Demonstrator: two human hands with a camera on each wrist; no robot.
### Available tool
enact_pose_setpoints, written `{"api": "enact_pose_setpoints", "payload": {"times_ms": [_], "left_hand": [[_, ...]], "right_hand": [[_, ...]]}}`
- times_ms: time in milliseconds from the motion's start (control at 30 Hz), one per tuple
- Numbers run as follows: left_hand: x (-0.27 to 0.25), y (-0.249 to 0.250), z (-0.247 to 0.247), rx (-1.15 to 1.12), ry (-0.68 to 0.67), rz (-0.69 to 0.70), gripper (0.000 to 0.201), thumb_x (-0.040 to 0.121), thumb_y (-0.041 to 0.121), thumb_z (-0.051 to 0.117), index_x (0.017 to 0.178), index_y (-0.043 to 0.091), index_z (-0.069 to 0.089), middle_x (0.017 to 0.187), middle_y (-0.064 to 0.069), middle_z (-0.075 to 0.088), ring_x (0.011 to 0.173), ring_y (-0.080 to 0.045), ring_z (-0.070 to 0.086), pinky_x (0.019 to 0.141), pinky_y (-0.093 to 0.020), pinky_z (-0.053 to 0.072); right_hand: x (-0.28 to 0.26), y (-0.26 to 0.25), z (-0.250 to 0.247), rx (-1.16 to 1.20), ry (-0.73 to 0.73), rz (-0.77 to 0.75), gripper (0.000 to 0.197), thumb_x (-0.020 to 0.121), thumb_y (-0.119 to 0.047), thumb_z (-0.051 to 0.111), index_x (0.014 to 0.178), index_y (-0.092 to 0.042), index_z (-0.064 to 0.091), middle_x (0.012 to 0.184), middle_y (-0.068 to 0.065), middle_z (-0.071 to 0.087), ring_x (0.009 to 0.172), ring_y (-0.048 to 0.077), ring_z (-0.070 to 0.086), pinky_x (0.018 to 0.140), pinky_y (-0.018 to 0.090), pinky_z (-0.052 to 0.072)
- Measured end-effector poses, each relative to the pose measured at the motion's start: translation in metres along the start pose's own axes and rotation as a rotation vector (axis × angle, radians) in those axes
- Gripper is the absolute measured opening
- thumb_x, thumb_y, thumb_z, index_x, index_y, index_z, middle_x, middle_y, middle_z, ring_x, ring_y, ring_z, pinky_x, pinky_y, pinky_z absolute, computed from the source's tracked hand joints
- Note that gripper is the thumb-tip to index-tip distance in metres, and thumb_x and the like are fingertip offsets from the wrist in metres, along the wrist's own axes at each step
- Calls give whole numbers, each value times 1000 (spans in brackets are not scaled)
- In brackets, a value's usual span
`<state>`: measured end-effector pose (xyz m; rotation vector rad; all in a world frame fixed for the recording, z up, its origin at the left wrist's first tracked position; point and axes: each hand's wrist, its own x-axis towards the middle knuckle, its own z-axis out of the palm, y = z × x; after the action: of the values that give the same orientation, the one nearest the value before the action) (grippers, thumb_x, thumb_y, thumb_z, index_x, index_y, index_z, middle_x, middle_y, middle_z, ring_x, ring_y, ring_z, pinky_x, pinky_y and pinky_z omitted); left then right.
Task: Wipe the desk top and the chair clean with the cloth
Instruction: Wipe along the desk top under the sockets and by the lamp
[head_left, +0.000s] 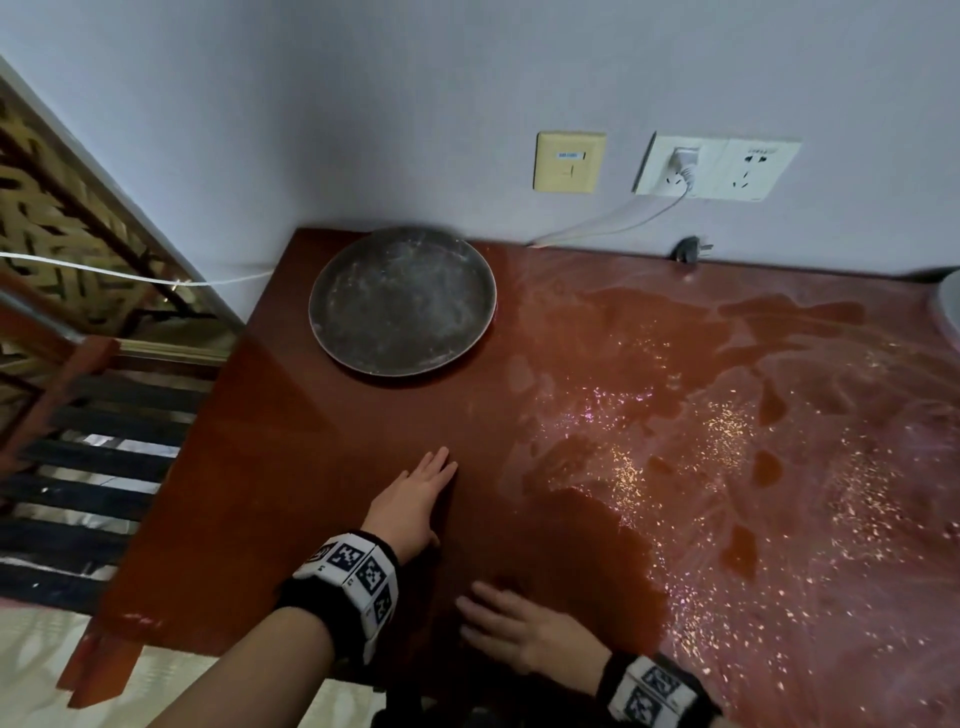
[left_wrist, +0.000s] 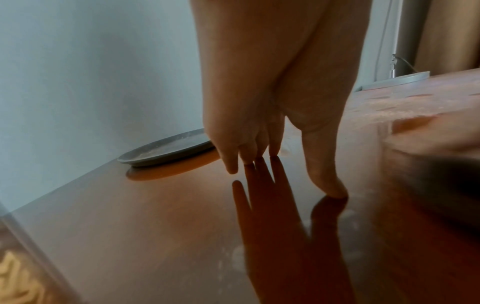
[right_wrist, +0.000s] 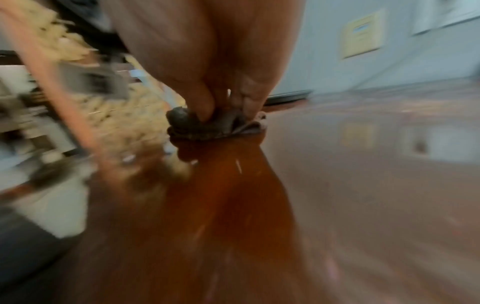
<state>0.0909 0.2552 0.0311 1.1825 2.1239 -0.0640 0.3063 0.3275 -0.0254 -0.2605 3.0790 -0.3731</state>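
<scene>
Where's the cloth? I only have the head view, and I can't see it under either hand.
Observer: The right wrist view shows it. A dark cloth is bunched under the right hand, whose fingers pinch it against the desk.
Operator: Is the left hand flat on the desk?
Observer: No. In the left wrist view, only the fingertips of the left hand touch it, and the palm is raised.
Operator: What's cut off at my right edge?
Observer: A pale round base with an upright post, standing on the desk.
</scene>
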Motion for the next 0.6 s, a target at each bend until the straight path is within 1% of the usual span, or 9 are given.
{"api": "enact_pose_setpoints", "payload": {"times_ms": [33,100,200,300,367,433,500,567,600], "left_hand": [[0,1,1,0,4,-5,100,81,12,72,152,21,1,159,3,-13,146,-12,-7,118,-29,4],[2,3,1,0,19,-9,100,82,11,71,152,21,1,159,3,-13,146,-13,-6,118,-29,5],[2,6,1,-29,38,-25,98,83,11,70,152,21,2,159,3,-12,146,-13,-6,118,-28,5],[3,10,0,-55,54,-35,97,83,14,71,152,21,3,159,3,-12,146,-14,-5,118,-28,6],[5,13,-1,-70,63,-34,97,83,14,70,153,20,3,159,3,-12,146,-14,-6,118,-28,5],[10,15,-2,-69,74,-12,95,84,13,69,152,20,3,159,2,-12,146,-13,-6,117,-27,4],[15,18,-4,-68,80,8,93,86,12,67,152,20,3,159,2,-11,146,-12,-7,117,-26,4],[21,20,-9,-73,78,19,93,85,12,67,152,20,3,159,3,-11,146,-11,-6,117,-26,4],[24,21,-12,-80,78,20,94,85,12,68,152,21,3,159,3,-11,146,-11,-6,117,-26,5]], "right_hand": [[-7,-2,8,-28,-36,-73,40,102,-15,13,123,-32,43,130,-18,54,132,9,38,94,15,44],[-11,12,7,-15,-34,-86,43,102,-15,11,126,-31,43,137,-14,49,131,7,39,96,16,42],[12,54,-24,114,120,235,61,78,4,39,128,-25,56,143,-8,41,129,12,44,87,21,52],[31,85,-41,146,78,536,75,80,13,46,146,-20,29,152,-9,5,143,15,11,98,31,47],[36,80,-40,110,82,529,74,71,9,56,140,-15,41,149,-2,22,139,25,28,97,34,48],[27,61,-26,118,-6,323,63,67,-7,50,129,-19,50,136,0,50,127,26,44,94,32,50],[15,50,-18,83,-92,116,55,73,-21,40,128,-26,44,130,-2,57,123,20,51,91,28,50],[18,71,-31,91,-69,133,55,71,-20,56,125,-27,53,128,-3,59,115,16,59,83,25,54],[25,86,-42,94,22,203,57,66,-15,66,121,-25,60,127,-1,60,112,18,61,78,25,56]]}}
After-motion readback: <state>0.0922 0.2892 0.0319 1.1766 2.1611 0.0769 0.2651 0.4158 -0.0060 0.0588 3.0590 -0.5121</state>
